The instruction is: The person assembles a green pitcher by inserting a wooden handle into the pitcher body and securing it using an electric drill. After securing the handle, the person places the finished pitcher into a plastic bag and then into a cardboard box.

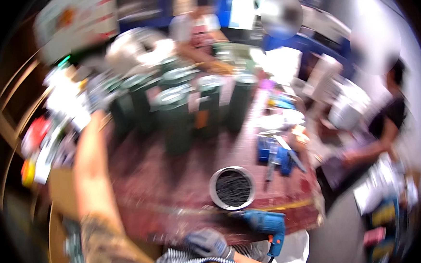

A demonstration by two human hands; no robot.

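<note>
My left arm stretches far across the table's left side. At its end my left hand (96,101) is smeared by motion beside several dark green cylinders (173,119) with pale tops; its fingers cannot be made out. Close to my body, at the near table edge, rests my right hand (208,243) in a grey-blue glove, its fingers blurred. A blue power drill (266,223) lies just right of it, at the edge. Beyond the drill stands a round white container (213,189) holding many thin dark pieces.
Blue tools (282,158) lie on the dark red table (145,203) at the right. Mixed bags and packages (69,106) crowd its left side. One person (199,31) works across the table; another person (388,116) sits at the right. A white bag (297,251) hangs below the drill.
</note>
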